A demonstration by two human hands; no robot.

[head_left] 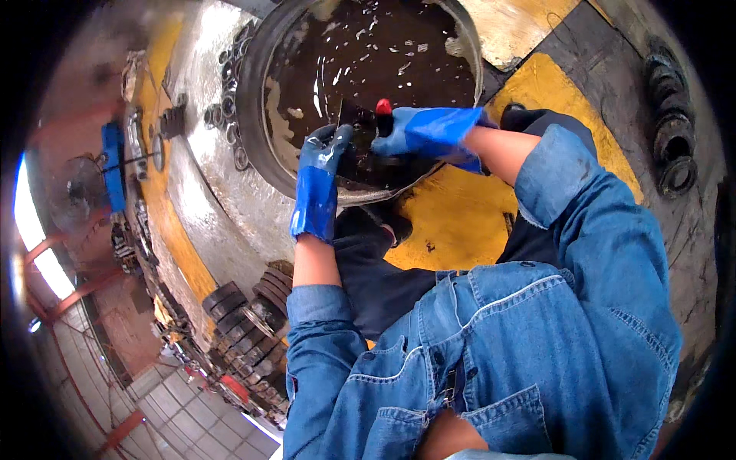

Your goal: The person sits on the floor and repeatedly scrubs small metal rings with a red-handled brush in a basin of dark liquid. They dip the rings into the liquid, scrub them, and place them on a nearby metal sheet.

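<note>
Both my hands wear blue rubber gloves and are over a wide round tub (251, 96) of dark, oily liquid (368, 57). My right hand (418, 132) is closed around a red-and-black handle (383, 107), its red end pointing up. What the handle belongs to is hidden by the glove. Just left of it, near the tub's close edge, my left hand (320, 157) has its fingers curled around something dark and wet. That piece blends into the liquid, so its kind does not show. A small gap separates the two hands.
Several metal rings (228, 105) lie on the floor left of the tub. Stacked dark round parts (268, 295) stand lower left. A row of black rings (675, 138) runs along the far right. Yellow floor (452, 222) shows between my legs.
</note>
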